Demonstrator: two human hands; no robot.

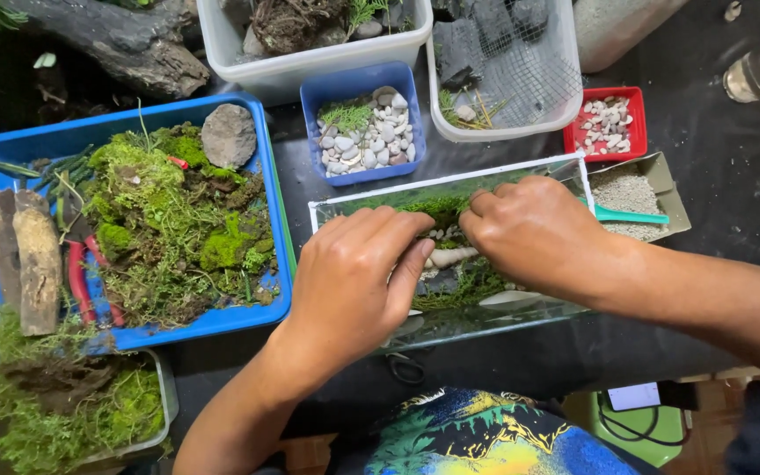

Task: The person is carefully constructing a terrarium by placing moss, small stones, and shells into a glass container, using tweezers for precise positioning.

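Note:
A clear glass tank lies in front of me on a dark table, with green moss, small pale pebbles and a light shell-like piece inside. My left hand reaches into the tank from the near left, fingers curled down onto the moss and pebbles. My right hand reaches in from the right, fingers bent and pressing at the moss beside the left fingers. What the fingertips pinch is hidden.
A blue tray at left holds moss, bark pieces, a grey stone and red-handled cutters. A small blue box of white pebbles, a red dish of pebbles, a sand box with a teal scoop and white tubs stand behind.

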